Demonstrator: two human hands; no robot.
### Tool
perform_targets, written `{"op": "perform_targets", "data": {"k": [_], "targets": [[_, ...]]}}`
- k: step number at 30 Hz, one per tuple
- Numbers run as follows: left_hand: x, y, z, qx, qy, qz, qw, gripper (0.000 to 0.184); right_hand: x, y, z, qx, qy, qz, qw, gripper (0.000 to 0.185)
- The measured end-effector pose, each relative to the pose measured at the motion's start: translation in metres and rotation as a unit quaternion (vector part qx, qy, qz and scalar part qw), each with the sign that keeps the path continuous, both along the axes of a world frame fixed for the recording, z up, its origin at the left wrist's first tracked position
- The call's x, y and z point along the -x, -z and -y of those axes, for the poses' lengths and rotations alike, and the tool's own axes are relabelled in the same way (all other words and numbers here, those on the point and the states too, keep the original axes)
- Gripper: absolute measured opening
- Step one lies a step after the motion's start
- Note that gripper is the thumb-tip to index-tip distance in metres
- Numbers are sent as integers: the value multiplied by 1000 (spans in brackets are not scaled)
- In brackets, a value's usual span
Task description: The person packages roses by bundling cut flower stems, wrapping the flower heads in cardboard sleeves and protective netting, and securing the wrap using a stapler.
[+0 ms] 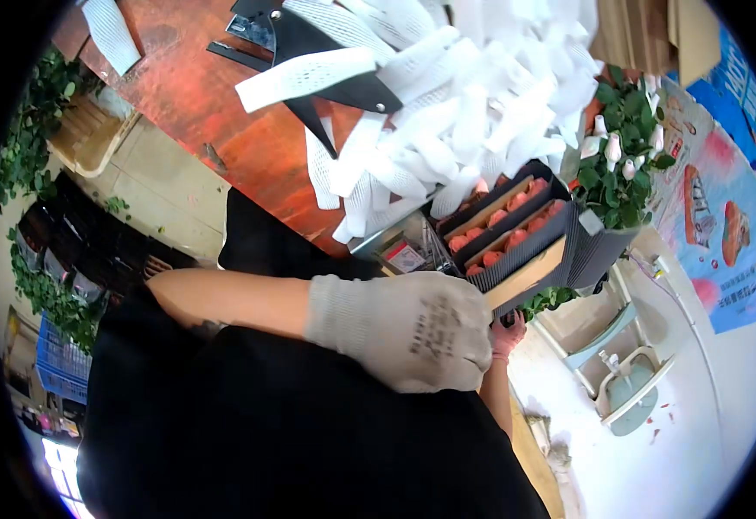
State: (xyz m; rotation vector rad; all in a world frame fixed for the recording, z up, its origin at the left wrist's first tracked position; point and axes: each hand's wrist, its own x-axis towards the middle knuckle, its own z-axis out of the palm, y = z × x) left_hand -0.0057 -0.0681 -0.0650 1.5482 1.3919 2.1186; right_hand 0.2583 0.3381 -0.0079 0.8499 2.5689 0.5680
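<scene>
My left hand (430, 333), in a grey knit glove with dark marks on its back, is closed in a fist. Its fingers are turned away, so anything inside them is hidden. Just beyond, my right hand (506, 336) curls its fingers at a dark thing under the flowers; I cannot make out what it is. Above both hands are rows of coral-pink roses (499, 227) between black corrugated sheets (587, 251). A tan strip (529, 275) runs along the near side of the rows, close to my left hand.
White foam net sleeves (456, 112) are heaped on a reddish table (214, 104), with a black strap-like piece (309, 52) among them. Pale roses with green leaves (620, 147) stand at the right. A chair (629, 381) is on the floor beyond, and a blue crate (62, 359) at the left.
</scene>
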Motion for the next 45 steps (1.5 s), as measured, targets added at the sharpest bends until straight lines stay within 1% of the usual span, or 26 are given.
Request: {"op": "perform_targets", "data": {"k": [3, 4, 5, 7, 11, 13, 15, 16, 18, 20, 23, 24, 26, 28, 31, 32, 34, 35, 36, 38, 39, 41, 42, 43, 44, 45], "targets": [[-1, 32, 21, -57, -19, 169, 984, 12, -8, -10, -11, 14, 48, -2, 999, 50], [-3, 39, 24, -59, -25, 174, 983, 12, 0, -6, -2, 28, 75, -18, 997, 51], [-3, 46, 24, -61, -27, 215, 974, 9, 11, -7, 4, 3, 120, 15, 993, 50], [-8, 56, 24, -81, -35, 287, 954, 9, 9, -10, -5, 34, 83, 14, 996, 45], [-7, 69, 24, -77, -14, 319, 945, 8, 1, -21, -8, 74, 82, 16, 994, 28], [-5, 72, 21, -64, -35, 330, 941, 7, 15, -26, 6, 99, 118, -18, 988, 29], [-1, 70, 19, -65, -32, 331, 941, 6, 18, -28, 6, 136, 16, -33, 990, 31], [2, 70, 20, -63, -30, 328, 942, 6, 23, -25, 12, 136, 16, -37, 990, 31], [2, 69, 19, -58, -30, 322, 945, 7, 35, -19, 29, 108, 105, -47, 988, 34], [2, 68, 17, -55, -29, 315, 947, 7, 8, -14, 3, 139, 94, -109, 980, 33], [2, 65, 14, -57, -24, 345, 937, 7, -8, -27, -13, 55, -25, 63, 996, 32], [3, 64, 13, -41, -55, 339, 938, 10, -4, -29, -10, 31, -57, 110, 992, 32], [6, 61, 10, -26, -86, 333, 939, 12, -5, -31, -10, -5, -58, 133, 989, 31], [12, 56, 9, 75, -152, 271, 947, 19, 7, -29, 1, -8, -59, 123, 991, 28], [21, 46, 6, 103, -139, 262, 949, 26, 12, -26, 3, 96, 56, 73, 991, 22], [27, 39, 9, 93, -133, 239, 957, 26, -3, -26, -10, 107, 85, 84, 987, 34], [40, 20, 9, 173, -80, 228, 955, 28, -13, -20, -2, 13, 39, 32, 999, 28], [41, 11, 6, 190, -87, 209, 955, 31, -15, -17, 3, 116, 152, -92, 977, 33], [41, 5, 1, 184, -82, 177, 963, 31, -16, -17, 9, 115, 157, -125, 973, 33], [36, -13, -7, 239, -68, 189, 950, 33, -18, -25, 28, 75, 132, -130, 980, 43], [44, -24, -8, 291, -23, 167, 942, 35, 9, -35, 59, 29, 203, -133, 970, 51], [39, -35, -19, 317, -53, 137, 937, 36, 18, -57, 68, 15, 198, -29, 980, 43], [37, -35, -25, 336, -86, 134, 928, 38, 15, -63, 65, 11, 216, -59, 974, 34], [38, -36, -30, 352, -93, 116, 924, 40, 9, -65, 63, -100, 80, -69, 989, 27], [40, -36, -33, 369, -103, 99, 918, 43, 26, -72, 72, -116, 30, -160, 980, 28], [41, -30, -37, 348, -120, 110, 923, 47, 46, -82, 83, -61, 37, -226, 972, 28]]}}
